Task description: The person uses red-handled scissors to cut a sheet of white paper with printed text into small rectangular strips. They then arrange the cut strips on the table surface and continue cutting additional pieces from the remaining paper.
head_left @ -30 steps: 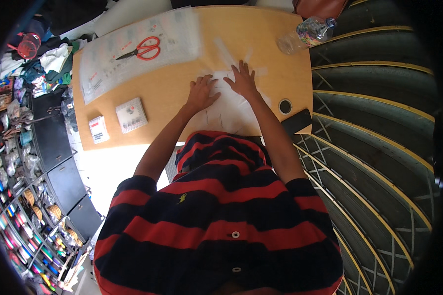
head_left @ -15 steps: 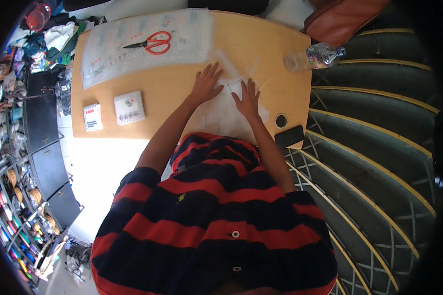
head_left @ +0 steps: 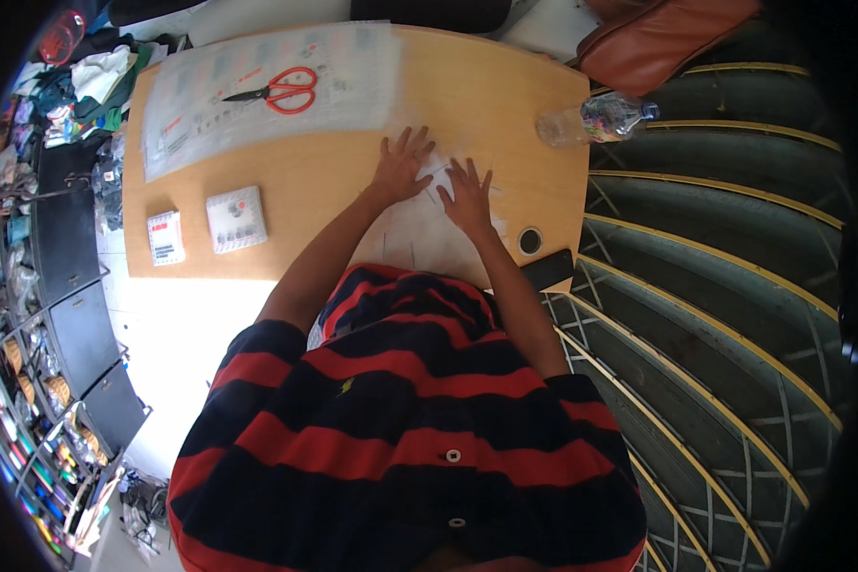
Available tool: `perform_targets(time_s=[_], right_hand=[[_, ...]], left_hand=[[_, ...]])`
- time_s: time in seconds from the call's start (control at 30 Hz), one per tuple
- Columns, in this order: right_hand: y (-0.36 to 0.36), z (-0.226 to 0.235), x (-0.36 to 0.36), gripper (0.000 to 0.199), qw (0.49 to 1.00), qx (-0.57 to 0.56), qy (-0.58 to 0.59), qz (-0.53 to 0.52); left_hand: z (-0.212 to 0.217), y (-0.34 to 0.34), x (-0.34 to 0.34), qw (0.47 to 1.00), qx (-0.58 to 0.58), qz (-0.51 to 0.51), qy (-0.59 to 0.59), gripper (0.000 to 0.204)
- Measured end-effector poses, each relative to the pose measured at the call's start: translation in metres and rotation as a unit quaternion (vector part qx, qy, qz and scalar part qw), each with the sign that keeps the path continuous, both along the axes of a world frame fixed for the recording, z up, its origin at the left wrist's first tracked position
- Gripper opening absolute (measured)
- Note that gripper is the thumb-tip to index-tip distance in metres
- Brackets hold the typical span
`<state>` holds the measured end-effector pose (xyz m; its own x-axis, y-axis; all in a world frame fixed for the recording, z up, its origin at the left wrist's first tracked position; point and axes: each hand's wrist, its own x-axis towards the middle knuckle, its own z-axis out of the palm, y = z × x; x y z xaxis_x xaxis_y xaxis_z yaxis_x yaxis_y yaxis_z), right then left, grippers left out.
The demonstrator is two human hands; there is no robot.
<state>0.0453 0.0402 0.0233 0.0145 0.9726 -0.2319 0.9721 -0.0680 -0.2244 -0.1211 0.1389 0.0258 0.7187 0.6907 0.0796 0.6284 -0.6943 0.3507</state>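
Observation:
A thin whitish sheet [head_left: 419,234], creased and partly see-through, lies on the wooden table between my forearms and under my hands. My left hand [head_left: 405,172] rests flat on its far left part with fingers spread. Close by on the right, my right hand [head_left: 466,198] also lies flat on the sheet, its fingers stretched forward and apart. Neither hand grips anything. Dark fold or print lines show on the sheet between and below the hands. My palms cover some of its far edge.
Red-handled scissors [head_left: 291,91] lie on printed translucent sheets [head_left: 191,124] at the far left. Two small white packets, one square [head_left: 236,219] and one narrower [head_left: 166,238], sit at the left. A plastic bottle [head_left: 610,116], a round hole [head_left: 530,240] and a dark phone [head_left: 548,271] are rightward.
The pale strips that stuck out beyond my hands no longer show there. My left hand has slid slightly right across the table, closer to my right hand. The whole view has shifted a little.

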Motion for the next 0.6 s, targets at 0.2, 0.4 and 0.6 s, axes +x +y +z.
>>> perform_targets(time_s=[0.2, 0.4, 0.6], right_hand=[[-0.010, -0.004, 0.000, 0.063, 0.973, 0.085, 0.027, -0.211], [-0.011, -0.002, -0.007, 0.068, 0.988, 0.025, 0.094, -0.116], [-0.034, -0.005, -0.007, 0.070, 0.966, 0.068, 0.159, -0.191]], left_hand=[[-0.004, -0.001, -0.008, 0.995, -0.084, -0.024, 0.057, 0.067], [0.018, -0.021, -0.020, 0.991, -0.105, 0.039, 0.070, 0.061], [0.026, 0.000, -0.013, 0.977, -0.107, 0.091, 0.161, 0.062]])
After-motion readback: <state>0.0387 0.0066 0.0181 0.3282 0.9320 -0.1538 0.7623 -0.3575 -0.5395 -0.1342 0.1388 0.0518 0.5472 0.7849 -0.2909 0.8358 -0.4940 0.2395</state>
